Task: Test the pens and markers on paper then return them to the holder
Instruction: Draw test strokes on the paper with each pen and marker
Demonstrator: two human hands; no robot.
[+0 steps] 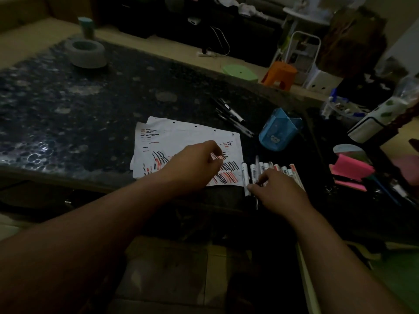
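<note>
The room was dim. Your desk (pixel 68 105) was dark and speckled, and beyond its far edge stood an orange stool (pixel 280 74) on the floor. The paper (pixel 181 137) lay near the desk's front edge, covered in short black and red test strokes, its punched edge facing away from you. Right of it the blue holder (pixel 278 130) lay tipped on its side, mouth toward the upper right. Dark pens (pixel 233 116) lay beside it, long axes running from upper left to lower right. A row of white markers (pixel 269 171) lay side by side just right of the paper, long axes running roughly toward and away from you. Your left hand (pixel 192 165) hovered over the paper, fingers curled; I cannot tell whether it held anything. Your right hand (pixel 277 189) rested on the near ends of the markers, fingers bent and touching them, though a firm grip cannot be made out.
</note>
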